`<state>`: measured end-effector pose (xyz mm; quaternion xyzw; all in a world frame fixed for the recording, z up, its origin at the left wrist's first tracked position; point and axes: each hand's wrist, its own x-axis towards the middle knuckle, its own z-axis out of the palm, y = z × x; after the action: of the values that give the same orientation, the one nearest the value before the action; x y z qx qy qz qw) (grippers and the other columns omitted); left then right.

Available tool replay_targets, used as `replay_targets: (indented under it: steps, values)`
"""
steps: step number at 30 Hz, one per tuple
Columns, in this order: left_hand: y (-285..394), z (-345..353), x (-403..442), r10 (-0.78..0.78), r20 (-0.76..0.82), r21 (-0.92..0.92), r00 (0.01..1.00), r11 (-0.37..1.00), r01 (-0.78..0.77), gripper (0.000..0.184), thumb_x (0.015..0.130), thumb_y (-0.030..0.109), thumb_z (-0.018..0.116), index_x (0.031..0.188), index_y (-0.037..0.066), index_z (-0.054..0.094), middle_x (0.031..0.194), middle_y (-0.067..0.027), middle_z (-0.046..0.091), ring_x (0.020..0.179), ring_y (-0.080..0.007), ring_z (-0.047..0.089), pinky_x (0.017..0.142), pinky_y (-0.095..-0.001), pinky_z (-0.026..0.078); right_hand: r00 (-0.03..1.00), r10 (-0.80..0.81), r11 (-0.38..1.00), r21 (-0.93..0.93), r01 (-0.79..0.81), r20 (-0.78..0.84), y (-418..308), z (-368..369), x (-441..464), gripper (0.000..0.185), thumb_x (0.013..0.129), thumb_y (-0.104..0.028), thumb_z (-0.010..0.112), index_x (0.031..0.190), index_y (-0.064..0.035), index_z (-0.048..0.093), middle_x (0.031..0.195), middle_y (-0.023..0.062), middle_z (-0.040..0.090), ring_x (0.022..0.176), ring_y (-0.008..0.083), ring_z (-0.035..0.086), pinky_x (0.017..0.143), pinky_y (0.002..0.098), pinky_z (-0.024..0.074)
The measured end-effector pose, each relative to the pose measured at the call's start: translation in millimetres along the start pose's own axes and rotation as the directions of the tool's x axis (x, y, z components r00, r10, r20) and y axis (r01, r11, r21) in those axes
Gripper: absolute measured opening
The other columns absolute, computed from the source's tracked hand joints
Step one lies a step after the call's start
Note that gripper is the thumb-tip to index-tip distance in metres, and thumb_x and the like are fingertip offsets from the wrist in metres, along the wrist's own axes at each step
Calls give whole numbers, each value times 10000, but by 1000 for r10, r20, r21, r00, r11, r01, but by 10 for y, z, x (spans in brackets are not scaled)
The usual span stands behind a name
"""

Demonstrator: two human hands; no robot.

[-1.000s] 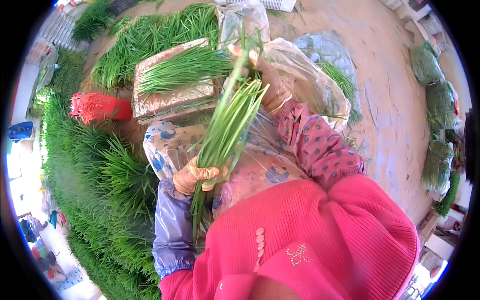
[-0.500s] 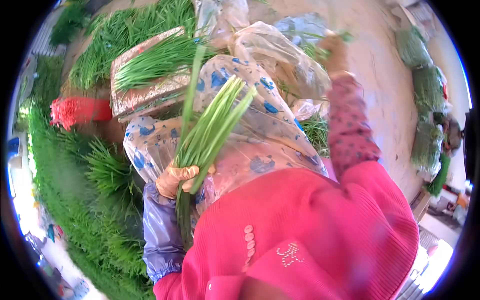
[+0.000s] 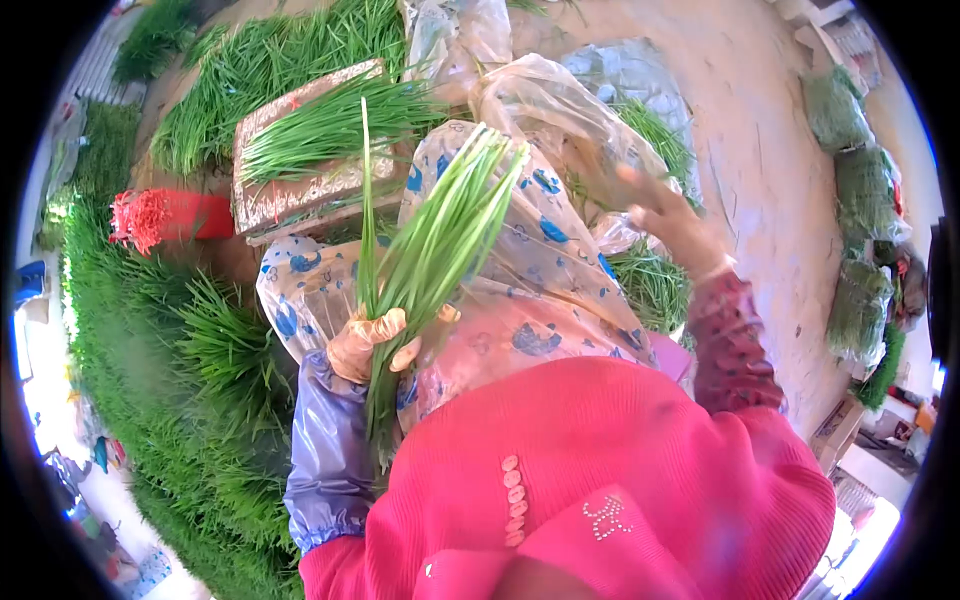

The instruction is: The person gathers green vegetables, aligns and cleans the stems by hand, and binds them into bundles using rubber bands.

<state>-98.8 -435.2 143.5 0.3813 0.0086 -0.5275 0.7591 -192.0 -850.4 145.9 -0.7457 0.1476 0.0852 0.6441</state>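
My left hand [image 3: 362, 345], in a pale glove, is closed around the lower part of a bunch of chives [image 3: 445, 225]. The pale stem ends point up and away from me, and the green leaves hang below the fist. One long leaf stands apart on the left side of the bunch. My right hand [image 3: 677, 222] is out to the right, somewhat blurred by motion, with its fingers apart and nothing visible in them. Beneath the bunch, a clear plastic apron with blue prints [image 3: 535, 200] covers my lap.
More chives [image 3: 320, 130] lie on a low board stand [image 3: 265, 205] ahead, beside a red bundle of ties [image 3: 175, 218]. Heaped greens [image 3: 190, 430] fill the left. Loose leaves [image 3: 650, 285] lie by my right knee near clear plastic [image 3: 560, 95]. Bagged bundles [image 3: 865, 190] line the far right.
My right hand has come back toward me from farther out, and the green scrap at its fingers is gone from them. The left hand keeps its hold on the chives.
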Motion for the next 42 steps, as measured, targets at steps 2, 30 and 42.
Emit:
replay_targets:
  steps: [2,30,42]
  values:
    - [-6,174,50,29,30,18,999,999,-30,645,808,309,743,1293,-8,459,1034,-206,647,496,-136,523,433,-240,403,983,-183,952,248,179,-6,-327,479,385,580,874,-117,568,1422,-53,391,1302,101,531,1164,178,523,926,290,461]
    - [-360,-2,63,226,48,149,973,962,-230,719,798,250,778,1386,34,424,1329,-101,532,1212,-223,503,1037,-355,382,924,-347,869,-316,382,163,-691,1117,1084,326,812,-282,655,1069,-81,662,840,113,673,721,226,631,681,330,491]
    - [-294,136,80,62,-117,91,991,994,-52,639,843,180,715,1395,45,421,1330,-83,528,1233,-217,482,1049,-353,366,892,-417,890,-277,362,-174,-543,993,1168,285,900,-238,517,1057,-55,670,774,125,663,664,222,625,639,344,485]
